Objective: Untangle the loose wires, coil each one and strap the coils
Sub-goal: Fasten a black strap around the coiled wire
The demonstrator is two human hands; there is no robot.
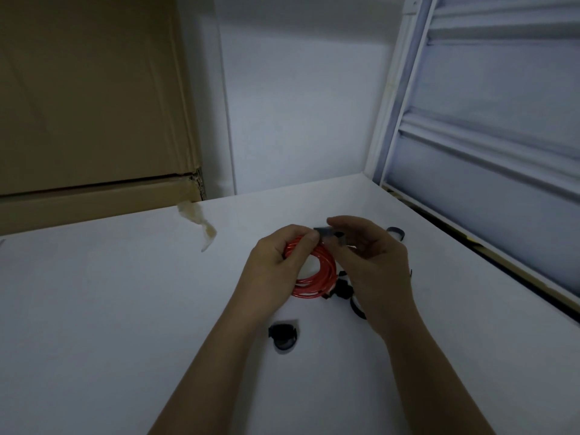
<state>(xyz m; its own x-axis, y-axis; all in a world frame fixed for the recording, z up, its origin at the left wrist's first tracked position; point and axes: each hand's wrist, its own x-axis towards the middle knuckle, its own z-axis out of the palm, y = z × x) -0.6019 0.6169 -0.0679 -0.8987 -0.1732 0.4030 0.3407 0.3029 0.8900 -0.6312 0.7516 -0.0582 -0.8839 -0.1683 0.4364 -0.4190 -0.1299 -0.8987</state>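
A red wire coil [317, 274] is held just above the white table [125, 309], near its middle. My left hand [279, 262] grips the coil's upper left part, fingers curled round the loops. My right hand [373, 262] pinches a dark strap [328, 234] at the top of the coil, between thumb and fingers. A black connector end [340, 288] hangs at the coil's lower right, partly hidden by my right hand.
A rolled black strap [283, 335] lies on the table in front of my left forearm. Another roll [396, 232] sits behind my right hand, and one [356, 307] shows beside my right wrist. A cardboard box [94, 120] stands at the back left, a louvred window [486, 136] on the right.
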